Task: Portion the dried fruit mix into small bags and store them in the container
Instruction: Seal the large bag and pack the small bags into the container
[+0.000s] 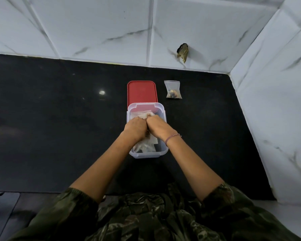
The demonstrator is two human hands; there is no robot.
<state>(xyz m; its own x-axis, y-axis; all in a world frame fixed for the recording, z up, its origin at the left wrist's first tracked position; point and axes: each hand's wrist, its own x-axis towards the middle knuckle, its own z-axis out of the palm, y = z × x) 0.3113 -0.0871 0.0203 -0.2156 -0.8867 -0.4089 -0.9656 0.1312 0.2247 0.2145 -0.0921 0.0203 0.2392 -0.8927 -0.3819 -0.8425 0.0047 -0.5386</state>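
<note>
Black stone countertop filled the view, backed by white marble-veined wall tiles. Camouflage sleeves framed the bottom. The clear plastic container sat mid-counter, its long axis running from the person toward the wall. Its red lid lay flat just beyond, aligned likewise, near edge hidden by the container's far rim. Both forearms crossed over the container, hiding much of its inside. The left hand and right hand, side by side within it, gripped a filled bag with curled fingers. More bags lay at the near end. One small bag of mix lay right of the lid, apart. A braided bracelet circled the right wrist. A broken hole marked one tile.
</note>
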